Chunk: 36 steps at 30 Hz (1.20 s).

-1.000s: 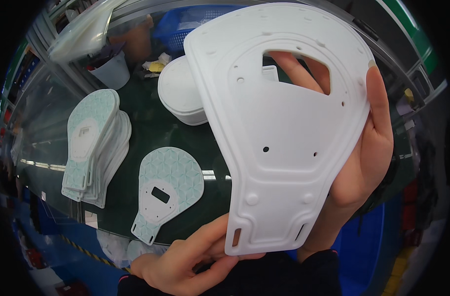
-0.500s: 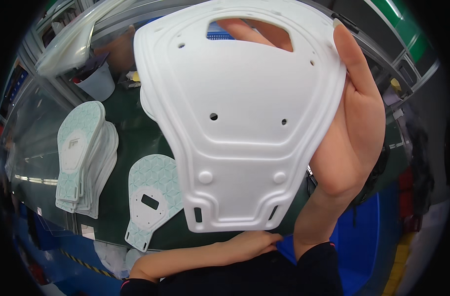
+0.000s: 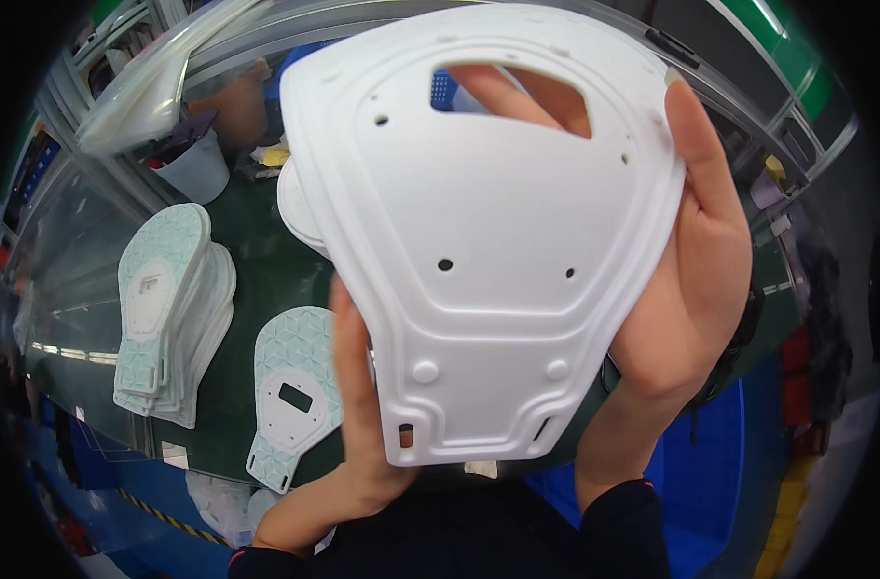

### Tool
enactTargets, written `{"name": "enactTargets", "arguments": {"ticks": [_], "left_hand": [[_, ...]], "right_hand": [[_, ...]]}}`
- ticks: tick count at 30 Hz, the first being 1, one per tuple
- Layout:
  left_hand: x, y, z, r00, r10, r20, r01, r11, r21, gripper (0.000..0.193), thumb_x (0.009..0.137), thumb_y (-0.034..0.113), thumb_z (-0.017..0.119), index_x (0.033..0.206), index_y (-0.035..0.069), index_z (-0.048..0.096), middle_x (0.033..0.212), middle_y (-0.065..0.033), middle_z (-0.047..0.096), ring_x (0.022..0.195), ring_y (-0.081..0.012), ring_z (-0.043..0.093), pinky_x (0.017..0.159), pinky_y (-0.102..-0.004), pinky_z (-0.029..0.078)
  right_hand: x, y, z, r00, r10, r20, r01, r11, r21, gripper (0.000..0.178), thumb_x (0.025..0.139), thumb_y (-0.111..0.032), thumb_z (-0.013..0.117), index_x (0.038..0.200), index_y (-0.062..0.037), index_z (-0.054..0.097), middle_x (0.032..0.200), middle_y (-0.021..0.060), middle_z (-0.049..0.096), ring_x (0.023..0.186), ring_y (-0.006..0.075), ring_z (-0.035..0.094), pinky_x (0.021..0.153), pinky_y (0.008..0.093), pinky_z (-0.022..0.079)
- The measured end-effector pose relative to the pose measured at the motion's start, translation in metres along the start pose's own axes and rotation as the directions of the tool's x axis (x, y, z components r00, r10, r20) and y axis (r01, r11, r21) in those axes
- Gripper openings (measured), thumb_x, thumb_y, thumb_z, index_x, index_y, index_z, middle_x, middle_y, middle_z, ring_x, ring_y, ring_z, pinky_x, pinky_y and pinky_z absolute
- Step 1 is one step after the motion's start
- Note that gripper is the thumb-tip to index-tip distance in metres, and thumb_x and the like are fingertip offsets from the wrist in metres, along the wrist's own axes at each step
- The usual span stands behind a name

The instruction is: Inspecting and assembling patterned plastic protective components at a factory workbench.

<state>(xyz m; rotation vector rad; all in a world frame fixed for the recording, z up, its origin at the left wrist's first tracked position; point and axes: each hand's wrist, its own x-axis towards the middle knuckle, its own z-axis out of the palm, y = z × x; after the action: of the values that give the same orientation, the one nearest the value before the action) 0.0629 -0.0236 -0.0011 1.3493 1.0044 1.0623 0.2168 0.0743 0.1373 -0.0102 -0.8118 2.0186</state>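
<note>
A large white molded plastic panel [image 3: 503,207], wide at the top and narrowing to a slotted lower end, is held up close in front of me. My right hand [image 3: 705,261] grips its right edge, thumb along the rim; some of its fingers show behind the upper window-shaped cutout. At the lower left edge, my left hand [image 3: 361,415] is closed on the panel, with its other fingers hidden behind. Just left of that hand, a smaller paddle-shaped panel [image 3: 315,340] with a pale green pattern lies on the dark green table [image 3: 252,280].
A stack of similar patterned panels [image 3: 170,239] lies farther left. More white rounded pieces [image 3: 297,207] peek out behind the held panel. Beyond stand a white bin [image 3: 197,172] and clear plastic bags [image 3: 136,101]. A blue crate [image 3: 715,454] is below right.
My left hand has risen from near my body to the panel's lower left edge and taken hold. The panel has shifted slightly down and right.
</note>
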Motion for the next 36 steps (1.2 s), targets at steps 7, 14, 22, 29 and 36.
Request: {"name": "enactTargets", "arguments": {"ticks": [7,14,22,29,36], "left_hand": [[-0.006,0.060,-0.033,0.624,0.774,0.107,-0.247,0.066,0.967,0.028,0.054,0.028,0.075,0.079,0.033,0.066,0.133,-0.0135,0.018,0.123,-0.0412,0.006,0.099,-0.0493,0.013],[0.012,0.056,-0.051,0.724,0.641,-0.256,-0.436,0.712,0.551,0.023,0.057,0.016,0.073,0.079,0.018,0.066,0.130,-0.0201,0.027,0.124,-0.0370,0.014,0.099,-0.0441,0.014],[0.009,0.052,-0.050,0.736,0.652,-0.183,-0.539,0.727,0.427,0.028,0.056,0.002,0.070,0.081,0.013,0.065,0.088,-0.0031,0.055,0.096,-0.0249,0.053,0.095,-0.0493,0.024],[-0.002,0.058,-0.050,0.726,0.683,-0.076,-0.542,0.637,0.548,0.028,0.057,0.007,0.071,0.081,0.019,0.065,0.087,0.0017,0.054,0.091,-0.0198,0.053,0.096,-0.0515,0.023],[-0.006,0.056,-0.049,0.747,0.661,-0.070,-0.511,0.638,0.576,0.024,0.054,0.013,0.073,0.075,0.023,0.065,0.087,0.0037,0.053,0.092,-0.0189,0.051,0.096,-0.0511,0.025]], "right_hand": [[-0.015,0.037,-0.035,0.949,-0.053,-0.310,0.080,0.994,0.075,0.047,0.072,-0.010,0.038,0.117,0.0038,0.034,0.113,0.0184,0.044,0.105,0.0318,0.042,0.090,0.0510,0.034],[-0.047,0.075,-0.057,0.863,-0.022,-0.505,0.075,0.994,0.085,0.053,0.062,-0.010,0.036,0.114,0.0018,0.039,0.111,0.0212,0.045,0.104,0.0365,0.045,0.091,0.0553,0.030],[-0.059,0.083,-0.075,0.920,-0.100,-0.378,0.090,0.995,-0.044,0.056,0.065,-0.014,0.045,0.117,0.0033,0.035,0.110,0.0229,0.046,0.111,0.0336,0.038,0.096,0.0447,0.027],[-0.062,0.070,-0.060,0.886,-0.454,-0.088,0.214,0.572,-0.792,0.077,0.068,-0.049,0.055,0.119,0.0038,0.032,0.090,0.0176,0.058,0.103,0.0337,0.047,0.098,0.0445,0.020],[-0.061,0.063,-0.043,0.882,-0.353,0.311,0.371,0.115,-0.921,0.072,0.054,-0.021,0.075,0.112,0.0017,0.040,0.080,0.0094,0.063,0.099,0.0310,0.052,0.097,0.0537,0.012]]}}
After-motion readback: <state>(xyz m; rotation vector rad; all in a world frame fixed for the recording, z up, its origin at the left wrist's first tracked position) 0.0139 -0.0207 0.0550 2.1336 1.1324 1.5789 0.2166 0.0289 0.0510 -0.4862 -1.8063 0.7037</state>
